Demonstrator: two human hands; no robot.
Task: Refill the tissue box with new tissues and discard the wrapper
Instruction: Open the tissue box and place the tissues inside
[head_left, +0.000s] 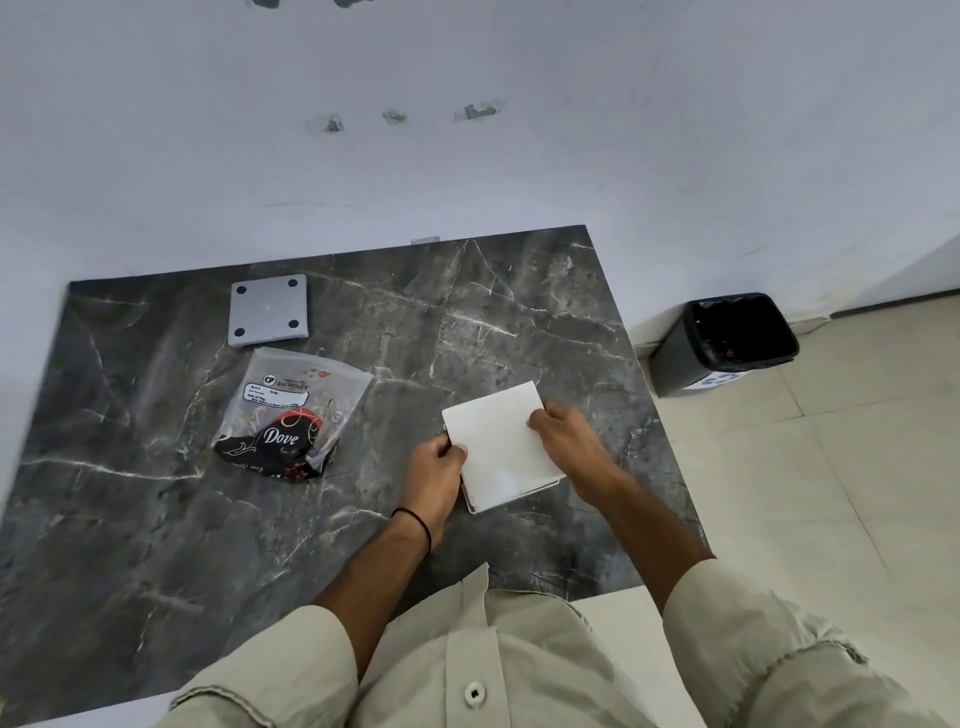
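A white stack of tissues (501, 447) lies over the open tissue box (514, 496), of which only a thin pale rim shows at the stack's near edge. My left hand (436, 470) grips the stack's left edge. My right hand (563, 434) pinches its right edge. The empty plastic wrapper (291, 415), clear with a black and red "Dove" print, lies crumpled on the dark marble table (156, 519) to the left of my hands. A grey square panel with black pads at its corners (268, 316), apparently the box's cover, lies flat behind the wrapper.
A black waste bin (727, 343) with a dark liner stands on the tiled floor, past the table's right edge, against the white wall. The table's back edge meets the wall. My beige shirt fills the bottom of the view.
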